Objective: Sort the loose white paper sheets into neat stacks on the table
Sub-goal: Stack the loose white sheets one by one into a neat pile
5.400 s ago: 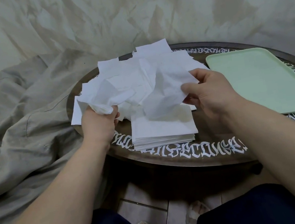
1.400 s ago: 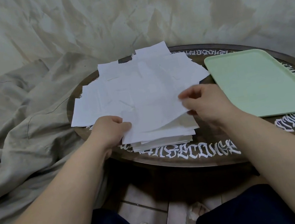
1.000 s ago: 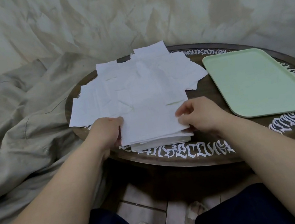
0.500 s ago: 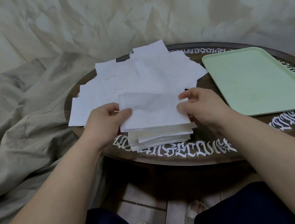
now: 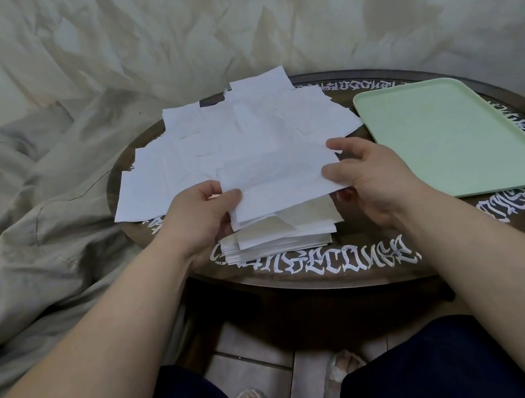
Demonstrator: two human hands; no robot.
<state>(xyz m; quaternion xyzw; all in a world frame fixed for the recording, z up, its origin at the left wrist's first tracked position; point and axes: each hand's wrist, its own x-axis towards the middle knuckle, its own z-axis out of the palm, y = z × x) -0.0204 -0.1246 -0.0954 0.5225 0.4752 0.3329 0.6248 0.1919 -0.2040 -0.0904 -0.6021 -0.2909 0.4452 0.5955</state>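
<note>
Head view: sheet [image 5: 281,182] pinched between both hands' fingers [image 5: 333,174]

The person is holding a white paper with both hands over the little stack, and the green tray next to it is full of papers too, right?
Not quite. The green tray has no papers on it; the head view shows it bare. The rest is right: the left hand and right hand hold a white paper over the little stack.

Home: bedding [image 5: 30,210], tiled floor [image 5: 246,358].
</note>
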